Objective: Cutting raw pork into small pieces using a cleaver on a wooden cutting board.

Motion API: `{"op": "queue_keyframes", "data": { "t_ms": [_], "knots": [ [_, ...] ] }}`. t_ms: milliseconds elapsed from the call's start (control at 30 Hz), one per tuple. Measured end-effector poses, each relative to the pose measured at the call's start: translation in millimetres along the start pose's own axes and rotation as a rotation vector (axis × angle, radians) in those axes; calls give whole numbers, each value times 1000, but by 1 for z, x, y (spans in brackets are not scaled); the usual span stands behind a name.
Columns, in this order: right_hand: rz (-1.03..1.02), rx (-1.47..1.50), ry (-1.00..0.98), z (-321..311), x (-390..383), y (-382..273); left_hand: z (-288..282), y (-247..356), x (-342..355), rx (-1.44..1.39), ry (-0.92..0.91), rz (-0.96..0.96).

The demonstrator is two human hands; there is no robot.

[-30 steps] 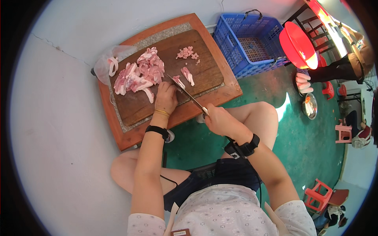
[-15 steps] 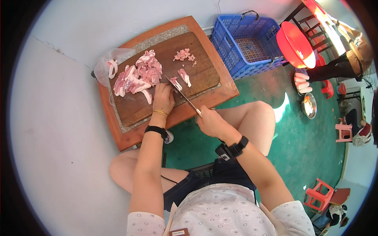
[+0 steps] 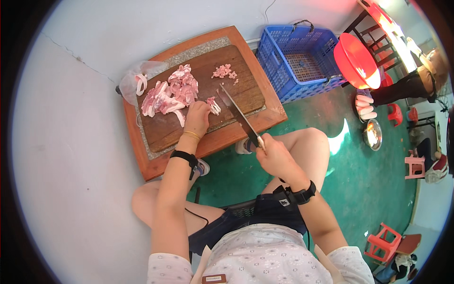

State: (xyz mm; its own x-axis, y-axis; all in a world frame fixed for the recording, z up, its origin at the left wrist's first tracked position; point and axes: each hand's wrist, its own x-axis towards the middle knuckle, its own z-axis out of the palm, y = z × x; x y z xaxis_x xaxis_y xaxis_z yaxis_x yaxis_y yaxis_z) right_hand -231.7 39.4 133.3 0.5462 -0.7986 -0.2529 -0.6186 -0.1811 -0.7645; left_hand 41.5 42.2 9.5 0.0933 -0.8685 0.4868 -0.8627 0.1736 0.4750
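Observation:
My right hand [image 3: 276, 158] is wrapped round the handle of a kitchen knife [image 3: 240, 115]. Its long blade slants up and left over the right part of a wooden cutting board [image 3: 161, 135], apart from the meat. My left hand [image 3: 197, 118] has its fingers curled together at a small bunch of raw meat strips [image 3: 214, 106], pinching their near end; the fingertips are partly hidden. Just beyond that hand lies a heap of pink and white raw meat slices [image 3: 172, 92]. Small diced meat [image 3: 224, 72] sits in a loose pile near the board's far edge.
The board rests on a low wooden table [image 3: 135, 154] against a pale wall. A clear plastic bag [image 3: 127, 84] hangs at its left corner. Right of it stand a blue plastic crate [image 3: 293, 78] and a red basin [image 3: 352, 61]. Another person's leg [image 3: 402, 87] shows farther right.
The knife has moved right, away from my left hand. Two meat strips that lay apart are now bunched together at my left fingers. The view has shifted slightly.

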Motion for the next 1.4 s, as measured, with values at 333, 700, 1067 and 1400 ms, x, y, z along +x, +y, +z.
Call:
{"op": "queue_keyframes", "data": {
  "t_ms": [333, 700, 1067, 1400],
  "knots": [
    [123, 135, 96, -28, -13, 10, -14, 16, 65, 418, -253, 525],
    [88, 129, 45, -19, -15, 23, 0, 0, 94, 265, -643, 432],
    [170, 87, 0, -10, -10, 33, -11, 14, 81, 147, -602, -267],
    [139, 119, 17, -10, -10, 35, -40, 13, 90, -848, -591, -807]
  ]
}}
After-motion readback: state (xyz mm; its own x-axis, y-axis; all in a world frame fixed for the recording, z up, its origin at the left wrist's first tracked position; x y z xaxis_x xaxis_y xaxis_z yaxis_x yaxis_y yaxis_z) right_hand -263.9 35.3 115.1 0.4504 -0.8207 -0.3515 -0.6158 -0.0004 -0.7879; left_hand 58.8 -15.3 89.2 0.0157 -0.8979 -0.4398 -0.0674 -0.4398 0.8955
